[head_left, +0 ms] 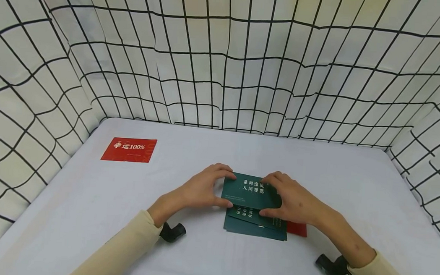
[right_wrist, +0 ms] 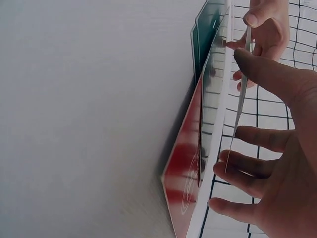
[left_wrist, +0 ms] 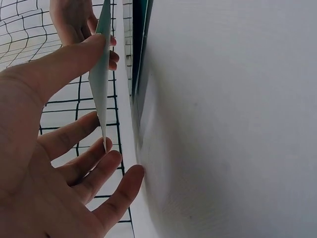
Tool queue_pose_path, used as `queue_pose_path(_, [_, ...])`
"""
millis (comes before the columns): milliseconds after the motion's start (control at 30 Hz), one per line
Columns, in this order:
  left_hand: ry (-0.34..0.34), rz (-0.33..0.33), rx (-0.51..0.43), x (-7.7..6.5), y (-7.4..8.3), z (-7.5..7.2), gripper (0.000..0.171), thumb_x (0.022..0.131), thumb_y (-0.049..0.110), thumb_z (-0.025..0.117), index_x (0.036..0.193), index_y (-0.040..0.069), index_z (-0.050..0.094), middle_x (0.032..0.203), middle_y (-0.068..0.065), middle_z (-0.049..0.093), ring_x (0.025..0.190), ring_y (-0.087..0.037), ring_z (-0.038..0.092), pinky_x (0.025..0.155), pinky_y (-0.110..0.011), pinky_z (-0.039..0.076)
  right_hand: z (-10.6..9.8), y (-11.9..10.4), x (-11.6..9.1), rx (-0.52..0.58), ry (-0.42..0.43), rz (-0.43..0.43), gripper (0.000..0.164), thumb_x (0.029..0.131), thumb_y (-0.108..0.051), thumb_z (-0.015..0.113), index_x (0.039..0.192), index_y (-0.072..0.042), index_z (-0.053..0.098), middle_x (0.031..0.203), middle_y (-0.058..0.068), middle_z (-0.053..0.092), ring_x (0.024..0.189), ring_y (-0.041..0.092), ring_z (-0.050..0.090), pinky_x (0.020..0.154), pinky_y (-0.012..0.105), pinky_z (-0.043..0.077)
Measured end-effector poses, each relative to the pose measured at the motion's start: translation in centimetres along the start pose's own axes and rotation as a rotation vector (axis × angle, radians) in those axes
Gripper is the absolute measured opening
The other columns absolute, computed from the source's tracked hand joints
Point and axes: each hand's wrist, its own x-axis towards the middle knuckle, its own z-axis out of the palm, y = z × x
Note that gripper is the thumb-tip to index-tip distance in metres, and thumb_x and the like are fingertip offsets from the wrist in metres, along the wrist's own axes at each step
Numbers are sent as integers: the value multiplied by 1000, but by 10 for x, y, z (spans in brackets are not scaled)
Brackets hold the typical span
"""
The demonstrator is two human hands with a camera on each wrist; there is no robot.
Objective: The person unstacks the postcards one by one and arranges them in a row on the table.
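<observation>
Hands (head_left: 201, 189) (head_left: 293, 197) pinch a green card (head_left: 248, 194); only the head view shows its lettering (head_left: 256, 189).

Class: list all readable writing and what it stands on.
"幸运100%": left red card; smaller print unreadable.
"星河滚…" / "人间理想": held green card; one character partly covered, fine print unreadable.
Lettered green card below: partly hidden, too small to read surely.
Half-covered red card: unreadable pale marks.
</observation>
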Motion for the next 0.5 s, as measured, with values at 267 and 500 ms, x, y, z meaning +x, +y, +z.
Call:
queue_pose_path(267, [6,-11,-10,-1,-3,-3,66,82,34,90,139,15,63,156,-5,49,148,-28,44,120,-48,44,-1,0,4,31,7,19,77,81,-52,86,142,-18,55,147,12,55,127,32,58,103,54,58])
queue_pose_path(500, [9,-28,-4,-2,-7,-5,66,82,34,89,139,15,62,158,-6,47,150,-29,42,123,-49,41,-1,-2,8,62,2,44,77,81,-52,86,143,-19,55,149,12,54,130,33,56,102,54,58])
